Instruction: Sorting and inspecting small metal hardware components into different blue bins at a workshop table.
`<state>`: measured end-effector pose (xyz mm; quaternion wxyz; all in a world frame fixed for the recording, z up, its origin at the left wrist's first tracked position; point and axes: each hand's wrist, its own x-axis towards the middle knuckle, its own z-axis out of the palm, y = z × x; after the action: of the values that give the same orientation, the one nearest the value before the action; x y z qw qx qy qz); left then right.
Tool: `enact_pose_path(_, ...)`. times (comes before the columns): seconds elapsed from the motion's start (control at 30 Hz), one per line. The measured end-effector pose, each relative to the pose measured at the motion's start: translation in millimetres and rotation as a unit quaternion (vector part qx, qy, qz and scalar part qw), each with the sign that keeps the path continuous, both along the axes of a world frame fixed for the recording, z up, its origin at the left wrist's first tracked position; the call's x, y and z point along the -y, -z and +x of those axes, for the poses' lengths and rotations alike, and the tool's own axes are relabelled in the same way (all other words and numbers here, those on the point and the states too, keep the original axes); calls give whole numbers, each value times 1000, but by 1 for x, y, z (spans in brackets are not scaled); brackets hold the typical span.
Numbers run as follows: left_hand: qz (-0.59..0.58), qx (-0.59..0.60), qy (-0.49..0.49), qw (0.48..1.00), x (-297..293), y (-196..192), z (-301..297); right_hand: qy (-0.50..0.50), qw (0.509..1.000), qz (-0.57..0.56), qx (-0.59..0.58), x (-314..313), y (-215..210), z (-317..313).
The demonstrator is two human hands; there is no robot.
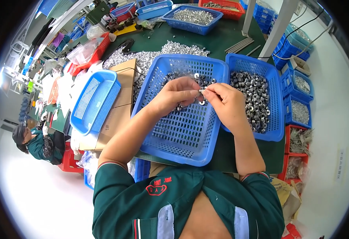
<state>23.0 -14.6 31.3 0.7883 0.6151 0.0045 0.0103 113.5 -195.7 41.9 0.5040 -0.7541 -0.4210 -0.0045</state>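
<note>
Both hands meet over the far part of a blue perforated basket. My left hand is closed in a pinch on a small shiny metal part. Against the same part press the thumb and fingertips of my right hand. Its exact shape is mostly hidden by the fingers. Below and beyond the hands, small ring-shaped metal pieces lie at the far end of the basket. To the right, a second blue basket holds a heap of similar dark and silver metal rings.
A large pile of shiny metal pieces covers the green table beyond. Left stands a light blue basket on cardboard. Thin rods lie near a white post. Another person sits far left.
</note>
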Motion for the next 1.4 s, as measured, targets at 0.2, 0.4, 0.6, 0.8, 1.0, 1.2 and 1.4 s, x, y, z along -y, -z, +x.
enact_pose_path(0.2, -66, -24, -22, 997, 2, 2, -1, -3, 999, 32, 37, -3, 1, -1)
enact_pose_path(0.4, -114, -30, 9, 993, -1, 8, -5, 20, 966, 56, 253, -6, -4, -9)
enact_pose_path(0.6, -129, -48, 11, 990, -3, 6, -2, 17, 961, 61, 271, -11, 4, -5)
enact_pose_path(0.8, 31, -33, -52, 998, 5, -7, -4, 33, 991, 46, 121, -11, 11, -6)
enact_pose_path(1.0, 95, -58, -20, 994, 7, -19, 13, 3, 999, -52, -5, 4, 0, 10)
enact_pose_path(1.2, 275, -71, 30, 958, 33, -56, 82, 112, 973, 89, 179, 42, -37, -1)
enact_pose_path(1.4, 549, 31, 98, 829, 74, -4, 192, -69, 964, 173, 192, 60, -50, -41)
